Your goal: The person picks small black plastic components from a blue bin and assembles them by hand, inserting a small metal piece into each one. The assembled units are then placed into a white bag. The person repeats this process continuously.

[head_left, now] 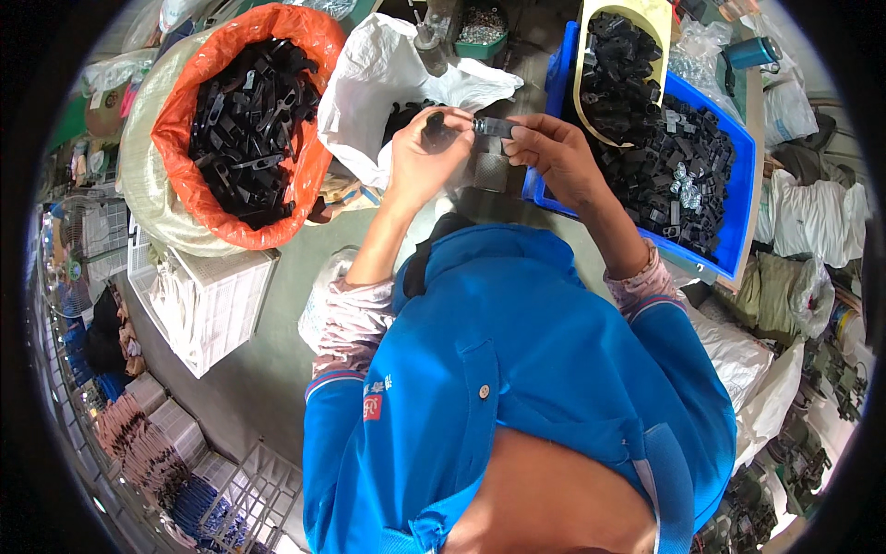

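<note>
My left hand (422, 168) is closed around a black plastic part with a rounded end (439, 133). Between thumb and fingers, my right hand (560, 159) pinches a small flat black piece (499, 127). The two pieces meet end to end, and a bit of shiny metal shows at the joint; whether they are fastened, I cannot tell. Just below them is a knurled metal block (490, 173). Behind my left hand a white sack (355, 88) lies open with black parts inside.
At left, an orange-lined sack (173, 148) holds long black parts. A blue bin (746, 189) of small black pieces stands at right, with a cream tub (666, 28) on it. Metal fixture (428, 46) and green tray of small hardware (481, 48) are at the back; a white crate (217, 319) sits lower left.
</note>
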A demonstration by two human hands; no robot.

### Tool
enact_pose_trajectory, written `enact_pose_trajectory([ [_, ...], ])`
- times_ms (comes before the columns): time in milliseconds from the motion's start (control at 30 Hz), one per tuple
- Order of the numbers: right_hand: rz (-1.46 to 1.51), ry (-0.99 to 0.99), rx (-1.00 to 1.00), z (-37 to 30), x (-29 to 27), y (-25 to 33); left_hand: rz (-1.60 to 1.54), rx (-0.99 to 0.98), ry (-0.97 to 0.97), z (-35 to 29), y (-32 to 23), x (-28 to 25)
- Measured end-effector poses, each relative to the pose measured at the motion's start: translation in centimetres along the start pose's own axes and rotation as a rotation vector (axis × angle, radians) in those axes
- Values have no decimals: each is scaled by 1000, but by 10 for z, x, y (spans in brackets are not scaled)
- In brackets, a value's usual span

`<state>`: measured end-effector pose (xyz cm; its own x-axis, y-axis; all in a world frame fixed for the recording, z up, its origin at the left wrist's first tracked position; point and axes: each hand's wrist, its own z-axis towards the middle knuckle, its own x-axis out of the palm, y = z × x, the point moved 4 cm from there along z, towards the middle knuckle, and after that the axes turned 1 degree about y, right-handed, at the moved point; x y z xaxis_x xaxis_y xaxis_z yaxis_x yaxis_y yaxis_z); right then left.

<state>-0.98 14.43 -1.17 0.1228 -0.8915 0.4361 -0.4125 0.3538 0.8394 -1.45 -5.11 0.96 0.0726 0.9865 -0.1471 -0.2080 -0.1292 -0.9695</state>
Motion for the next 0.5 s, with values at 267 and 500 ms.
enact_pose_trajectory([
  [267, -278, 59, -286, 7, -2, 7, -58, -206, 39, 3, 7, 0],
  [500, -249, 74, -212, 14, -10, 6, -442, -369, 76, 5, 28, 5],
])
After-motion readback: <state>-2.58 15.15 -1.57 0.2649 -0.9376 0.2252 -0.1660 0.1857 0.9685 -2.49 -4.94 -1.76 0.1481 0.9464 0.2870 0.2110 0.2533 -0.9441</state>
